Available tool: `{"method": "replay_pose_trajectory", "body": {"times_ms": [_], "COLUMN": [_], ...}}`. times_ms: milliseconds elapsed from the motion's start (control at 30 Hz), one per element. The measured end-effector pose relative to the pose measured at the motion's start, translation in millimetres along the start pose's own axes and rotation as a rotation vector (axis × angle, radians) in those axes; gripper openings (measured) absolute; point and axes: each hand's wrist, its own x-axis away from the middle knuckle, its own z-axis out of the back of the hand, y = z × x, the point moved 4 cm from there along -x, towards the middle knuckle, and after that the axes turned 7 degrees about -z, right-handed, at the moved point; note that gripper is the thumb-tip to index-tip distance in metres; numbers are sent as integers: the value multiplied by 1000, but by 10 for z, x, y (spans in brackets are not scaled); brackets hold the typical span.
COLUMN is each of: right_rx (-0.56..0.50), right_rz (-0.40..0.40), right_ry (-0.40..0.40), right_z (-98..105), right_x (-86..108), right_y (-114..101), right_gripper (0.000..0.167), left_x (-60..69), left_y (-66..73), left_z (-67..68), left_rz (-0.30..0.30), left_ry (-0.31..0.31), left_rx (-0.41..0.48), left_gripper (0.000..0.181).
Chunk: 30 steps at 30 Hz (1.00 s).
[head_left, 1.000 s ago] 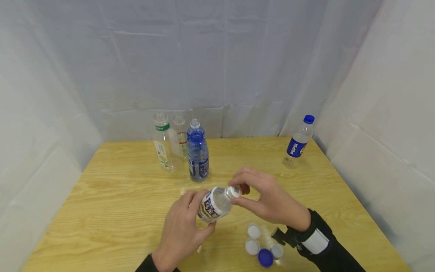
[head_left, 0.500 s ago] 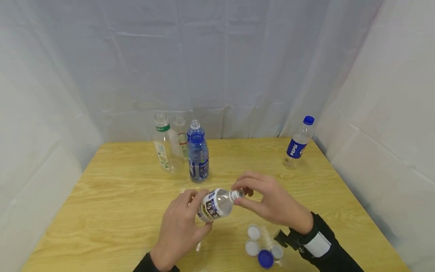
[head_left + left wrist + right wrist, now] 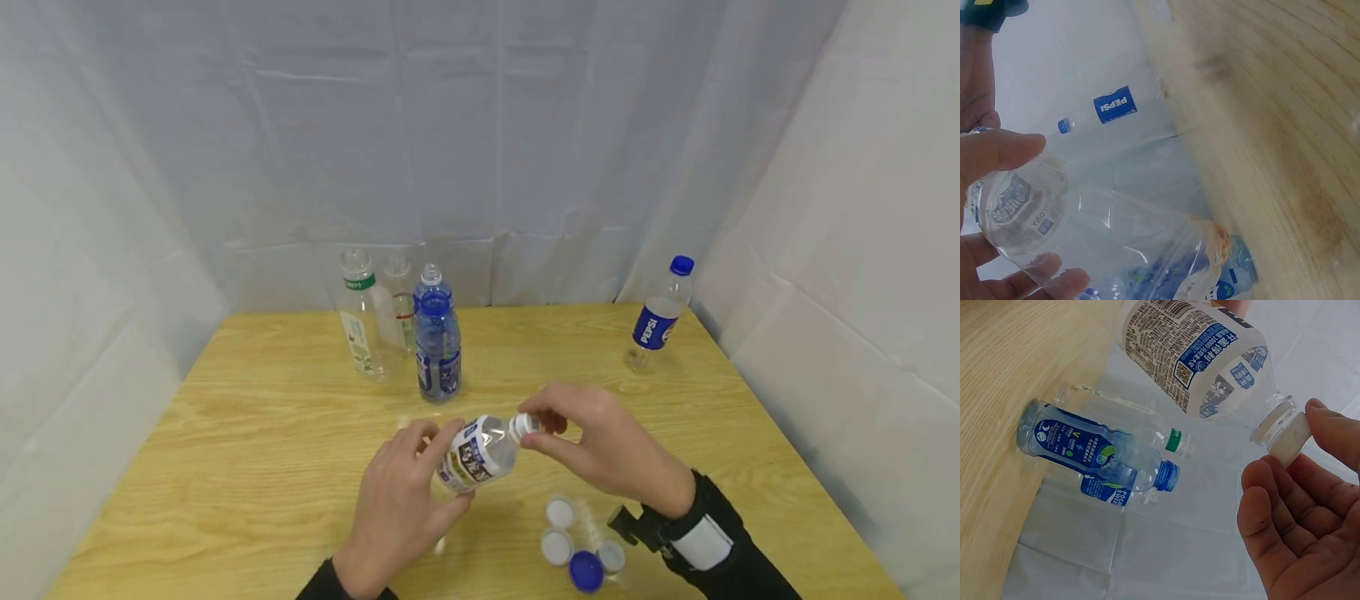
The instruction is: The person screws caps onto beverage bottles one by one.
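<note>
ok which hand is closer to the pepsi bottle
Right. The right hand, pinching the white cap, is in front of the Pepsi bottle and slightly left of it; the left hand, gripping the tilted bottle, is much farther left.

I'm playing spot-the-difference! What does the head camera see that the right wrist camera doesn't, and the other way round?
Only the head view shows the Pepsi bottle and four loose caps. Only the right wrist view shows the square code on the held bottle. Both show that bottle, the right hand pinching its white cap, and blue bottles.
</note>
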Motion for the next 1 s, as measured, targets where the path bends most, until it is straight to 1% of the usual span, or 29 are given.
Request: {"method": "replay_pose_trajectory", "body": {"times_ms": [300,433,500,633,767,1000], "right_rx": [-32,-32,-17,36,114,270], "right_rz": [43,60,50,5,-14,-20], "right_ry": [-54,-54,-46,-25,9,74], "right_z": [-9,-9,-10,-23,-50,-84], "right_x": [9,14,17,16,10,0], "right_y": [-14,-23,-22,-14,7,31], "right_gripper": [28,30,29,23,19,36], "left_x": [5,0,-2,-3,-3,-3], "left_y": [-3,3,7,14,19,33], "left_z": [1,2,2,7,2,-23], "left_rz": [6,5,5,-1,-13,-38], "left_ry": [9,4,1,5,13,20], "left_rx": [11,18,20,22,17,2], "left_gripper": [84,85,85,85,86,88]}}
